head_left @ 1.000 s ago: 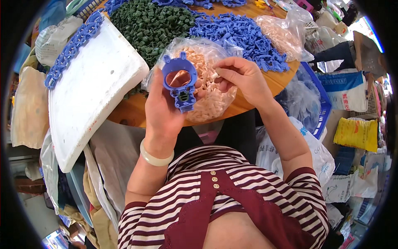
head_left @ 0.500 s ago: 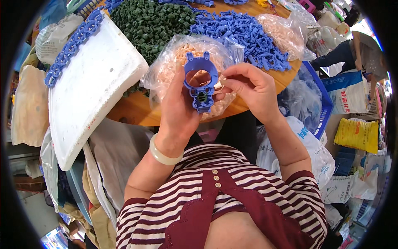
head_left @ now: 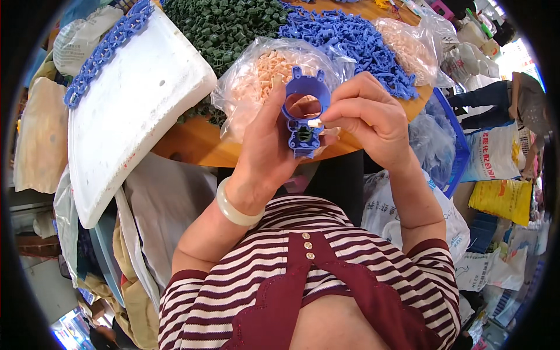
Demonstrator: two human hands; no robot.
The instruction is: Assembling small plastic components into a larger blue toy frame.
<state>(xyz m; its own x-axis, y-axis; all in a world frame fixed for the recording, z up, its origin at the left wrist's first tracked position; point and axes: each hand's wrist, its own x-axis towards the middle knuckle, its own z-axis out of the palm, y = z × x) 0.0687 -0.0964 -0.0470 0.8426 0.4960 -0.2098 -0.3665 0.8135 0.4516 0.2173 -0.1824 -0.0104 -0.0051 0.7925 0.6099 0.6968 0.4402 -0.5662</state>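
Observation:
My left hand (head_left: pixel 268 140) is closed around a blue plastic part (head_left: pixel 307 95), a ring with two small ears on top and a narrower body below. A dark green piece (head_left: pixel 304 133) sits inside that lower body. With thumb and fingertips my right hand (head_left: pixel 373 119) pinches a small white plastic piece (head_left: pixel 315 123), held against the part just under its ring. Behind both hands lies a clear plastic bag (head_left: pixel 239 96) of peach-coloured small pieces (head_left: pixel 271 73) on the wooden table.
Heaps of dark green pieces (head_left: pixel 230 26) and blue pieces (head_left: pixel 356 44) cover the table's far side. A white foam board (head_left: pixel 137 99) leans at the left, with a row of linked blue parts (head_left: pixel 108 49) along its edge. A blue basket (head_left: pixel 458 157) stands right; another person (head_left: pixel 516 102) is beyond.
Both hands have shifted slightly right with the blue part. The white piece is now over the front of the part, below the ring, instead of at its right edge.

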